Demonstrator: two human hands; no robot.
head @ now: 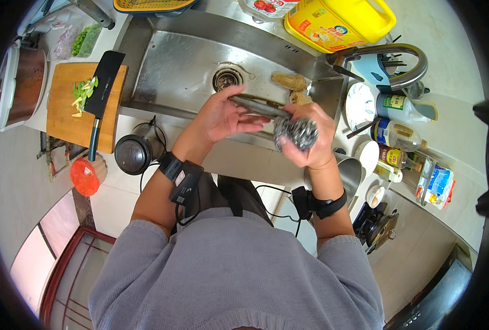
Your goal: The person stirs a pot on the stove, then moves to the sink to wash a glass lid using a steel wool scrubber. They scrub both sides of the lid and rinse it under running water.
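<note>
Over the front edge of a stainless steel sink (178,53), my right hand (316,136) grips a steel wool scrubber (296,134). A long, dark, narrow object (257,106), seen edge-on, spans the gap between my hands; its kind is not plain. Its right end meets my right hand near the scrubber. My left hand (224,113) is at its left end with the palm turned up and the fingers spread under it; whether they grip it cannot be told. Two brown scrubbing pads (290,81) lie in the sink's right part, near the drain (227,78).
A cleaver (105,86) and chopped greens lie on a wooden cutting board (63,119) at left, beside an electric kettle (133,154). The faucet (409,49), a yellow jug (335,24), bowls (359,107) and bottles (397,134) crowd the right side.
</note>
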